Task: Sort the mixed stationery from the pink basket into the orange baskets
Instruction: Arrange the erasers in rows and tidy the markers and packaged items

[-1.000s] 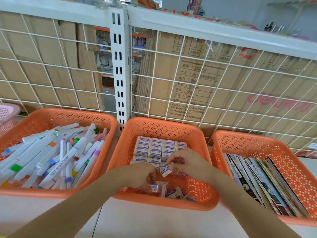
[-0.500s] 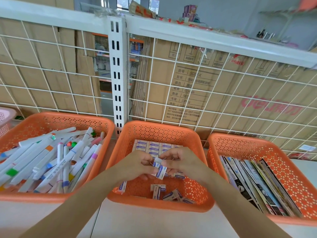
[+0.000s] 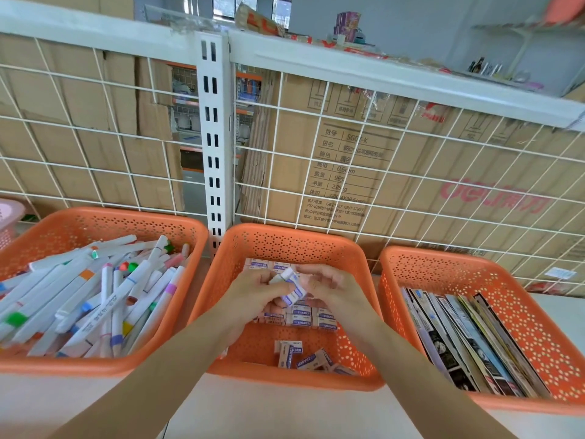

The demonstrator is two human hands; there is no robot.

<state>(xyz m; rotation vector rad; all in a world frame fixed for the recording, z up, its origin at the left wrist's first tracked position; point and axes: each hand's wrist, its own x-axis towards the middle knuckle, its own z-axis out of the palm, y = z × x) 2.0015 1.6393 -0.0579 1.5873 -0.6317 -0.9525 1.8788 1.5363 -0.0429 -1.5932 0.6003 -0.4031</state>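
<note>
Both hands meet above the middle basket, left hand and right hand pinching erasers. Markers fill the left basket, booklets the right; pink basket far left.

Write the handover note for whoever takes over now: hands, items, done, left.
Left hand and right hand: both pinch the held erasers over the middle orange basket.
Markers lie in the left orange basket, booklets in the right orange basket, rowed erasers and loose erasers in the middle one.
Done: three kinds separated.
Left: place the held erasers, probably tidy the loose ones; the pink basket barely shows at far left, contents unseen, check it.
</note>
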